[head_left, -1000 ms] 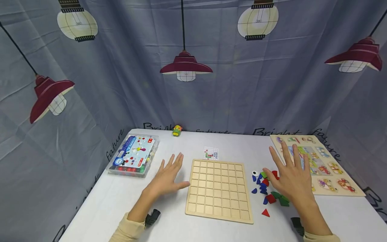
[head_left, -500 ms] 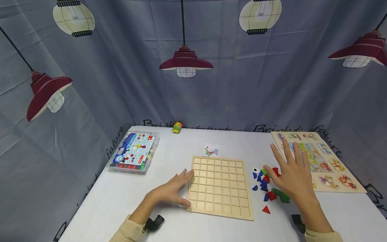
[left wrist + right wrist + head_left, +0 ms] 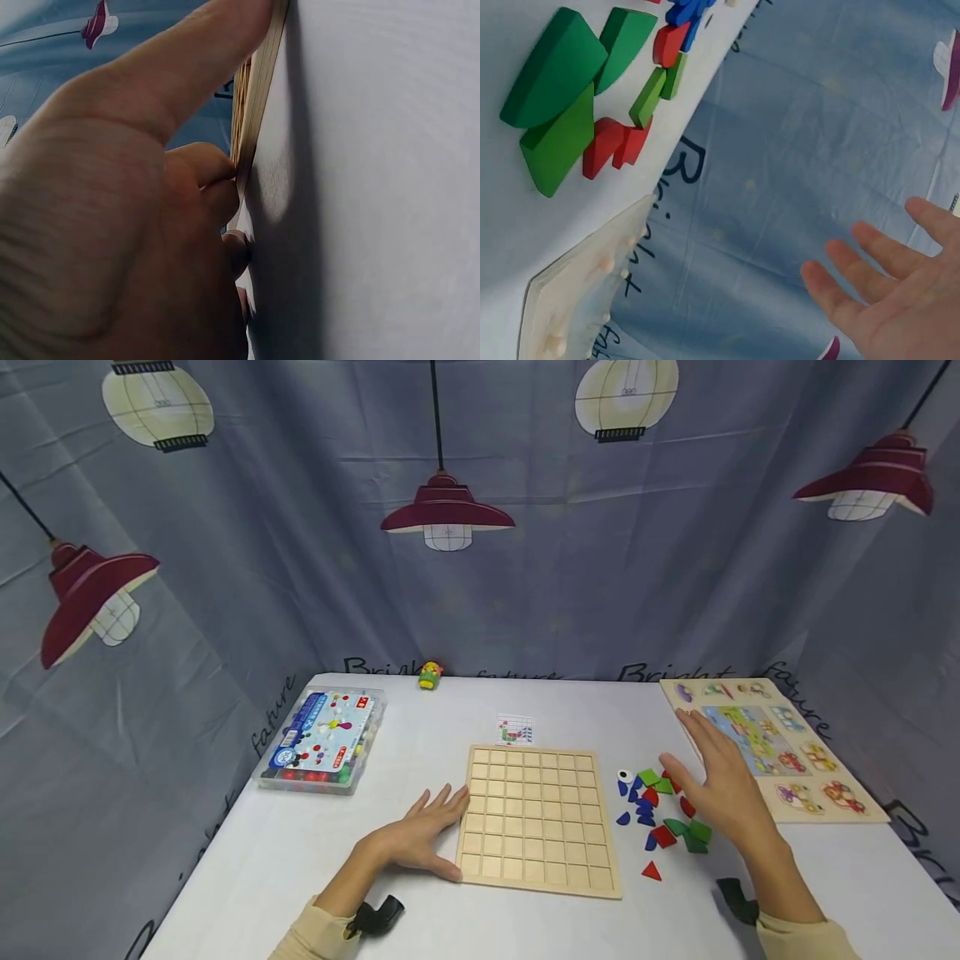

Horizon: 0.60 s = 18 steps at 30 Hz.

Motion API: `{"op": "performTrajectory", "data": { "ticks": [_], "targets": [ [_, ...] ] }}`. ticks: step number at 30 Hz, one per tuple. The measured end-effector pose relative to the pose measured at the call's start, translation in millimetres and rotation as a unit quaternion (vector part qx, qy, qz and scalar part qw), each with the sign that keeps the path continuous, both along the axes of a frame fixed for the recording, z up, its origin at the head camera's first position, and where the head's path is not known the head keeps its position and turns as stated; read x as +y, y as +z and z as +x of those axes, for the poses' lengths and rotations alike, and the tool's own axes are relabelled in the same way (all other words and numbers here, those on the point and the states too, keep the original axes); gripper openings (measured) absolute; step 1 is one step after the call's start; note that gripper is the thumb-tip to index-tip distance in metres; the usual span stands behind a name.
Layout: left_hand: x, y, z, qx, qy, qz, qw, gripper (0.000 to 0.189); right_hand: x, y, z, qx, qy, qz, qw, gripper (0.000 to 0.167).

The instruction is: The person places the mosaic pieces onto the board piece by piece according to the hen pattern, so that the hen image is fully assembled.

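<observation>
A light wooden grid board [image 3: 536,820] lies flat on the white table in the head view. My left hand [image 3: 414,843] rests at its left side, thumb near the lower left corner and fingertips at the edge; in the left wrist view the thumb and a finger meet the board's edge [image 3: 264,90]. My right hand [image 3: 722,789] is held above the table with extended fingers, holding nothing. Left of and below it lie loose blue, red and green pieces, among them a red triangle [image 3: 652,871], a red square [image 3: 663,836] and a dark green piece [image 3: 555,71].
A small picture card [image 3: 515,729] lies just behind the board. A clear plastic box [image 3: 324,739] of coloured parts stands at the left. At the right lies a wooden picture puzzle [image 3: 817,789]. A small toy figure [image 3: 430,675] stands at the back edge.
My left hand has come down and rightward from above the table to the board's left edge. My right hand has shifted slightly, its fingers now closer together. The camera view has moved a little.
</observation>
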State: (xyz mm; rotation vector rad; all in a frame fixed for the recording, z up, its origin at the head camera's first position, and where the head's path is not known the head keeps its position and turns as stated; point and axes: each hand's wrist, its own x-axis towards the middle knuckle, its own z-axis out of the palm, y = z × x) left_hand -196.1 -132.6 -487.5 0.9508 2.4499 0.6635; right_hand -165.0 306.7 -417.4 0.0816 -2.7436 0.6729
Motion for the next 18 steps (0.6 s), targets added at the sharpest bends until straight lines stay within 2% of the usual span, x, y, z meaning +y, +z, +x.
{"op": "performTrajectory", "data": {
  "ticks": [4, 9, 14, 18],
  "targets": [
    [-0.6, -0.1, 1.4, 0.001, -0.001, -0.002, 1.0, 0.116, 2.2, 3.5, 2.4, 0.0, 0.011, -0.033, 0.9994, 0.075],
    [-1.0, -1.3, 0.8, 0.002, -0.001, -0.011, 0.9999, 0.116, 8.0, 7.9, 3.1, 0.018, 0.036, -0.081, 0.9959, 0.06],
    [-0.9, -0.6, -1.6, 0.008, -0.001, -0.018, 0.9998, 0.116, 19.6, 8.8, 0.5, -0.025, 0.032, -0.108, 0.9933, 0.05],
    [-0.5, -2.0, -1.7, 0.004, -0.003, -0.012, 0.9999, 0.116, 31.1, 3.7, -2.1, -0.052, 0.027, -0.117, 0.9914, 0.045]
  ]
}}
